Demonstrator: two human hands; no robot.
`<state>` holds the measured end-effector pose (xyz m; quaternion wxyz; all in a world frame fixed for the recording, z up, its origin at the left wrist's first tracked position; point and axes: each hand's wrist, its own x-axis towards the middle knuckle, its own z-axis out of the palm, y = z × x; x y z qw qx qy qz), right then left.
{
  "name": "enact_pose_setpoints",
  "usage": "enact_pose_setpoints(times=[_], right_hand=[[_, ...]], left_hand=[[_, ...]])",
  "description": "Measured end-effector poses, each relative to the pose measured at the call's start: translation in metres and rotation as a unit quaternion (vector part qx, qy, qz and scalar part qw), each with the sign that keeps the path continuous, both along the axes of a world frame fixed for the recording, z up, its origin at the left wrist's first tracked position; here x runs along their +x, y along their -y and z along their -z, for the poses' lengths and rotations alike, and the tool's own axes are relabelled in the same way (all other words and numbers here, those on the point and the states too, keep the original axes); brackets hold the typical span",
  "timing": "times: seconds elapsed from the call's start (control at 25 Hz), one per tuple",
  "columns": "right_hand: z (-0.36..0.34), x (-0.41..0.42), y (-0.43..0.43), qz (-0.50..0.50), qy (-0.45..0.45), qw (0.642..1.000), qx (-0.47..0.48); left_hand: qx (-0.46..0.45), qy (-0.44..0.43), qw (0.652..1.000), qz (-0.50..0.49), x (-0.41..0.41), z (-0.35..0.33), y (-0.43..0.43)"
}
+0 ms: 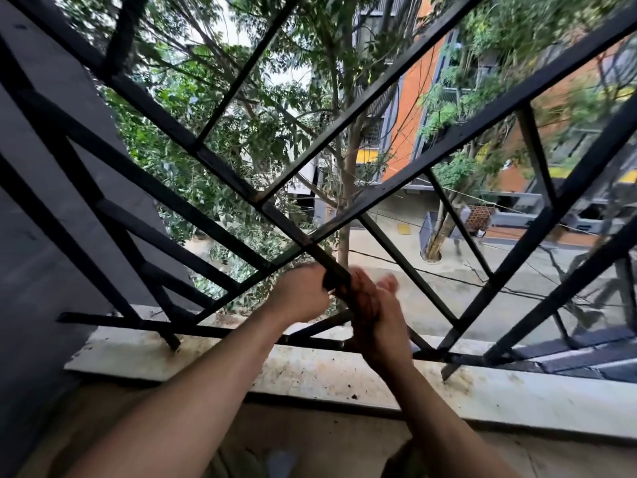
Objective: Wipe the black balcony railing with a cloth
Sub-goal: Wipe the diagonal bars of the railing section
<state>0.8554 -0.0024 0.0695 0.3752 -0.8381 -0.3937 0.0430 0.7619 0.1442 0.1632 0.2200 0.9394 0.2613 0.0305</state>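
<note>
Head view: black railing (pixel 220 169) stands on a stained stone ledge (pixel 172 353), and both hands meet low on one diagonal bar just below a crossing of bars. Left hand (pixel 300 293) has its fingers curled round that bar at the upper end of a dark reddish-brown cloth (pixel 356 294); whether it also pinches the cloth, cannot tell. Right hand (pixel 382 315), blurred, presses the cloth against the bar from the right side, fingers (pixel 389 283) straight, close together and pointing up past it.
</note>
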Motion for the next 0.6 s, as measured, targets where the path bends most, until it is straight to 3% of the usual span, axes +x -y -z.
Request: enact_pose_setpoints(times=[0.08,0.12,0.2,0.24,0.28,0.32,0.36,0.4,0.44,0.48,0.52,0.56,0.6], right_hand=[[0.017,0.007,0.030,0.078,0.108,0.977,-0.166],[0.015,0.006,0.034,0.120,0.112,0.965,-0.207],[-0.005,-0.007,0.033,0.183,0.049,0.966,-0.175],[-0.022,-0.020,0.034,0.203,-0.042,0.977,-0.047],[-0.040,-0.029,0.035,0.225,-0.179,0.949,0.128],[-0.056,-0.035,0.038,0.242,-0.286,0.880,0.292],[-0.071,-0.036,0.043,0.279,-0.307,0.811,0.413],[-0.082,-0.031,0.048,0.296,-0.298,0.766,0.486],[-0.090,-0.021,0.051,0.292,-0.270,0.778,0.487],[-0.097,-0.011,0.050,0.249,-0.235,0.837,0.427],[-0.111,-0.002,0.045,0.177,-0.184,0.916,0.308],[-0.124,0.001,0.036,0.103,-0.106,0.972,0.182],[-0.140,0.001,0.022,0.048,-0.057,0.992,0.103]], left_hand=[[0.043,-0.012,0.999,0.018,0.000,0.002,0.003],[0.067,-0.021,0.997,0.015,-0.001,-0.001,0.010],[0.106,-0.058,0.993,0.004,0.000,-0.011,0.028],[0.124,-0.082,0.989,-0.005,-0.002,-0.017,0.036],[0.138,-0.090,0.986,-0.010,-0.003,-0.026,0.044],[0.146,-0.072,0.986,-0.019,-0.003,-0.035,0.050],[0.134,-0.037,0.990,-0.028,-0.001,-0.044,0.053],[0.086,0.005,0.996,-0.033,0.003,-0.052,0.054],[0.005,0.046,0.998,-0.034,0.009,-0.059,0.056],[-0.089,0.077,0.992,-0.034,0.019,-0.062,0.058],[-0.178,0.093,0.979,-0.037,0.027,-0.062,0.059],[-0.251,0.118,0.960,-0.045,0.036,-0.059,0.058],[-0.305,0.162,0.937,-0.054,0.042,-0.053,0.053]])
